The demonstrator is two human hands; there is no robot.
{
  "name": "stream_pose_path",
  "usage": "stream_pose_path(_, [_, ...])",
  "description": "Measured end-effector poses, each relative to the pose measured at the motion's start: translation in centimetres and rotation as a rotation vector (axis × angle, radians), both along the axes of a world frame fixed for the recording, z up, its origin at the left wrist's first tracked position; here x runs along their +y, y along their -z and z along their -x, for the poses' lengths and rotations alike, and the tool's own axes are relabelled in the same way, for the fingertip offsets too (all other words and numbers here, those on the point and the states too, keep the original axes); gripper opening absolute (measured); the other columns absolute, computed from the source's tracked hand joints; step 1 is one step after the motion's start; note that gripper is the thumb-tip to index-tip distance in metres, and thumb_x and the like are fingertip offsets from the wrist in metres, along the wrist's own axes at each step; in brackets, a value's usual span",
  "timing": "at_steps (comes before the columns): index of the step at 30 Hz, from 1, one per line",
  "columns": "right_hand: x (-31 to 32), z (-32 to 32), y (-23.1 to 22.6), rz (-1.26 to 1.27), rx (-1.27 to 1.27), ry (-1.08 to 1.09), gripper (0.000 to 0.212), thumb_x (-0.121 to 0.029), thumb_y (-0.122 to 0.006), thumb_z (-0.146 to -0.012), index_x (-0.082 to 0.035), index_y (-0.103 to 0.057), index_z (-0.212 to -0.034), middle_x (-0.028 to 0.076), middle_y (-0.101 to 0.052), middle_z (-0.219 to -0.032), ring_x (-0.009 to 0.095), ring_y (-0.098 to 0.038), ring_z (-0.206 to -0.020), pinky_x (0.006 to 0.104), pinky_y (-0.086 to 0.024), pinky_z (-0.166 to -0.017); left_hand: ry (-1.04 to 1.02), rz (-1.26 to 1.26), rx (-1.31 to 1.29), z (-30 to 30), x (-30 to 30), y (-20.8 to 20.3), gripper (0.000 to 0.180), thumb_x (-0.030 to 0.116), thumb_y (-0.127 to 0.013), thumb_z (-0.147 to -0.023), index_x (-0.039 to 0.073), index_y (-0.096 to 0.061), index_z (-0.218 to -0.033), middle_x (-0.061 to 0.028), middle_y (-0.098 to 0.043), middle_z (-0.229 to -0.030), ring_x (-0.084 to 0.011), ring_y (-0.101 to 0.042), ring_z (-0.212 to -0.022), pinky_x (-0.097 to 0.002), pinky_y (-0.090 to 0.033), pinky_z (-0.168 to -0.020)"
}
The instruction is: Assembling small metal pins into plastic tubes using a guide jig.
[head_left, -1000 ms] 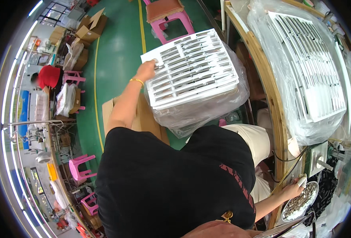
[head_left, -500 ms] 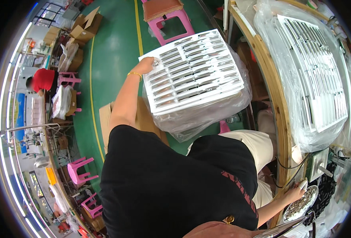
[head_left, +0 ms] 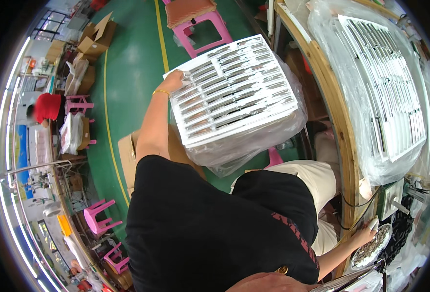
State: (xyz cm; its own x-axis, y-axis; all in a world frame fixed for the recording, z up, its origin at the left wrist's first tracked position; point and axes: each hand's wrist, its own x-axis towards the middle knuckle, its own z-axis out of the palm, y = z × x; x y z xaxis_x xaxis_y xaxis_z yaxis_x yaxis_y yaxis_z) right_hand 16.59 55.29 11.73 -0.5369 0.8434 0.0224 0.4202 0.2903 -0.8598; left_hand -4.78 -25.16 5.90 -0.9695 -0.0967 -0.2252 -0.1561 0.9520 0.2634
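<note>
My left hand (head_left: 174, 81), a yellow bracelet at its wrist, is at the upper left corner of a white tray (head_left: 187, 144). Its fingers are bent together over the end of a row, and what they pinch is too small to make out. Rows of shiny, slim metal pieces (head_left: 234, 91) fill the tray, which rests on a plastic-wrapped stack. Far to the right, my right hand (head_left: 365, 236) is closed beside a pale bowl (head_left: 355, 263) of small metal parts. White covering shows on its fingertips, and anything between them is hidden.
A second tray of metal pieces (head_left: 387, 87) lies in clear plastic on the wood-edged bench (head_left: 344, 131). Black parts (head_left: 401, 225) lie beyond the bowl. A pink stool (head_left: 193, 36) stands past the stack, an open carton (head_left: 127, 158) beside it. One person in red (head_left: 47, 108) works at far left.
The whole view has shifted slightly. My left hand stays at the same tray corner, and my right hand stays by the bowl with little visible movement.
</note>
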Motion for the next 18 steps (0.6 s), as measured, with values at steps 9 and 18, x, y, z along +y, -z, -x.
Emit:
stream_pose_path(9, [-0.1,-0.1,-0.3,-0.022,-0.095,0.029,0.034,-0.027,-0.055,-0.094,-0.002,-0.063,-0.116,-0.001,-0.053,-0.075,0.009,-0.043,-0.065,0.0234,-0.035,-0.059,-0.224,0.069,0.221,1.0,0.9,0.2,0.036,0.033,-0.062,-0.085,0.001,-0.063,-0.100,-0.0179,-0.060,-0.107,-0.0339,-0.057,-0.101,-0.0419,-0.045,-0.084])
stream_pose_path(18, [1.6,-0.5,1.3,-0.072,-0.040,-0.004,0.034,-0.027,-0.056,-0.094,-0.001,-0.063,-0.114,0.000,-0.053,-0.076,0.010,-0.045,-0.067,0.0241,-0.037,-0.060,-0.480,0.026,0.784,-2.1,-1.0,6.1,0.039,0.029,-0.042,-0.097,-0.002,-0.059,-0.114,-0.0228,-0.053,-0.122,-0.0407,-0.046,-0.114,-0.0480,-0.034,-0.100])
